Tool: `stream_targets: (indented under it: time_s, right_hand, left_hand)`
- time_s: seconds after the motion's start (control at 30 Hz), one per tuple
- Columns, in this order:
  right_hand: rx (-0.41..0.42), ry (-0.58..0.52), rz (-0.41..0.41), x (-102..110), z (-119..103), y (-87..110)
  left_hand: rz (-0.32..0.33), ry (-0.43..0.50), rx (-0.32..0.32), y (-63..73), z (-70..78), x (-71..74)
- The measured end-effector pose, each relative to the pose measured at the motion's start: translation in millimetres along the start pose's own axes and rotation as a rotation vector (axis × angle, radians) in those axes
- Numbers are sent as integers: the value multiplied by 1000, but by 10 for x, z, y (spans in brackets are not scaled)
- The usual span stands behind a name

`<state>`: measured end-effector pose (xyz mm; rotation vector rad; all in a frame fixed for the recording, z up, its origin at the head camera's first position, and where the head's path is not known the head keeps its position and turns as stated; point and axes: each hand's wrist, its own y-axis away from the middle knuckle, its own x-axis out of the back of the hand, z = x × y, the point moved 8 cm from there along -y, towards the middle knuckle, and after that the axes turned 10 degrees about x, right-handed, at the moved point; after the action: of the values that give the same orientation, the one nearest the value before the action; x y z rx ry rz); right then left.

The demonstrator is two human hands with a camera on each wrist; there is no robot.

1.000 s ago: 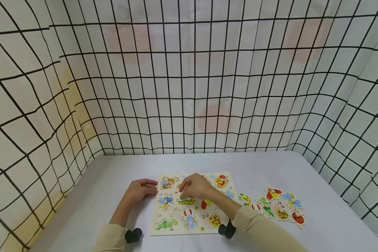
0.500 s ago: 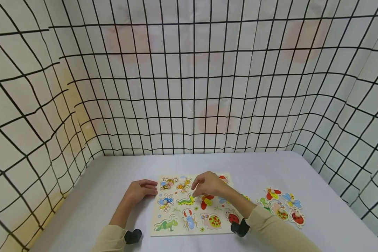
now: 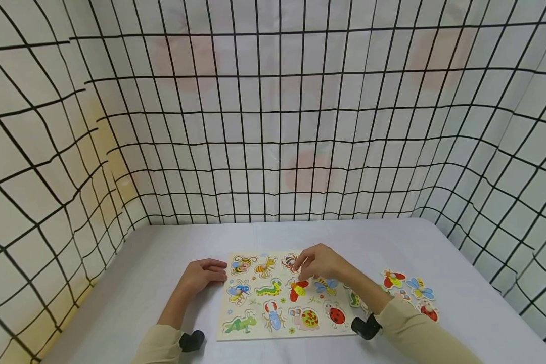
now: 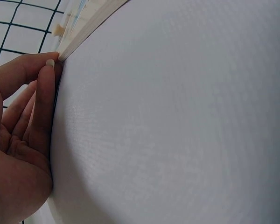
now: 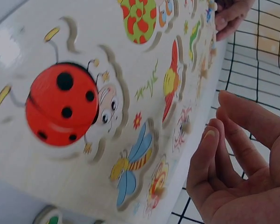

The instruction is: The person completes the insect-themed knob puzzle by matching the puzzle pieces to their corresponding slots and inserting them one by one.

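Note:
A pale puzzle board (image 3: pixel 282 303) with insect pictures lies flat on the table. My left hand (image 3: pixel 202 277) rests at its left edge; in the left wrist view, thumb and forefinger tips touch the board's corner (image 4: pixel 67 49). Over the upper right of the board hovers my right hand (image 3: pixel 320 263), fingers loosely bent. In the right wrist view nothing shows between the right fingertips (image 5: pixel 210 135). A spider (image 3: pixel 289 262) and a red-winged bug (image 3: pixel 299 290) are nearest to that hand. Recessed pictures include a ladybird (image 5: pixel 65 105) and a blue-winged bee (image 5: pixel 133 168).
Several loose puzzle pieces lie to the right, among them a red-winged bug piece (image 3: pixel 394 278), a blue-winged bee piece (image 3: pixel 420 288) and a ladybird piece (image 3: pixel 428 310). My right sleeve (image 3: pixel 418 331) partly covers the group. A white wall with black grid lines (image 3: pixel 279 126) surrounds the table.
My right hand has moved right across the board from above the caterpillar, uncovering the caterpillar, the wasp and the spider. My left hand stays at the board's edge.

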<state>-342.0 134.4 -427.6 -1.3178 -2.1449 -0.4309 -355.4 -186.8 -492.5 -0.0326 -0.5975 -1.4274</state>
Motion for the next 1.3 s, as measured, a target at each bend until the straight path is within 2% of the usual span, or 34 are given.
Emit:
stream_targets:
  time_s: [0.4, 0.73, 1.3]
  right_hand:
    - [-16, 0, -7, 309, 178, 196]
    - [-101, 24, -20, 521, 338, 350]
    - [-168, 54, -121, 672, 676, 478]
  left_hand:
    - [2, -1, -1, 6, -7, -6]
    - [2, -1, 0, -7, -14, -4]
    - [9, -18, 6, -28, -25, -3]
